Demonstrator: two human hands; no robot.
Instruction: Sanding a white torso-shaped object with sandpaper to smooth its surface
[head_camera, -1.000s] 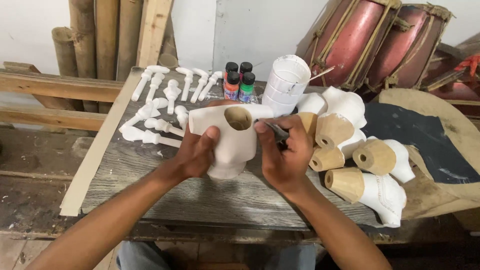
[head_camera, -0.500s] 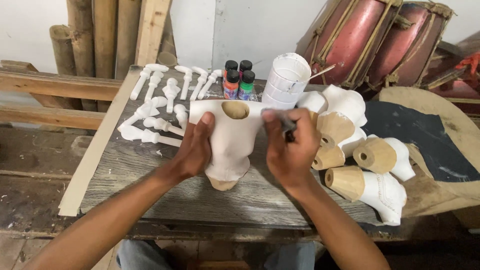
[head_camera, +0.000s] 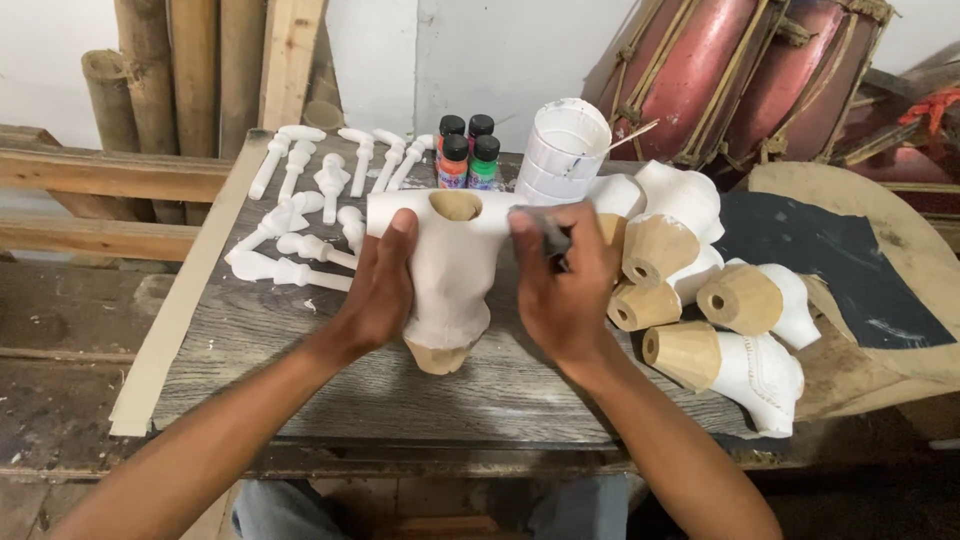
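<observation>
A white-coated wooden doll torso (head_camera: 452, 262) with a round neck hole and bare wood at its lower end is held above the grey plank table (head_camera: 300, 350). My left hand (head_camera: 380, 285) grips its left flank. My right hand (head_camera: 560, 280) rests against its right side while pinching a small dark piece of sandpaper (head_camera: 545, 228) near the shoulder. To the right lie several more torsos (head_camera: 740, 330), white with bare wooden ends.
Several white carved limb pieces (head_camera: 310, 210) lie at the table's left back. Small paint bottles (head_camera: 468, 155) and a white tub (head_camera: 562, 150) stand behind. A dark sandpaper sheet (head_camera: 820, 265) lies right; red drums (head_camera: 740, 70) and bamboo poles (head_camera: 150, 80) stand behind.
The torso has been turned from lying flat to more upright, its bare wooden end now pointing toward me. Both hands shifted with it; the right hand kept the sandpaper at the shoulder.
</observation>
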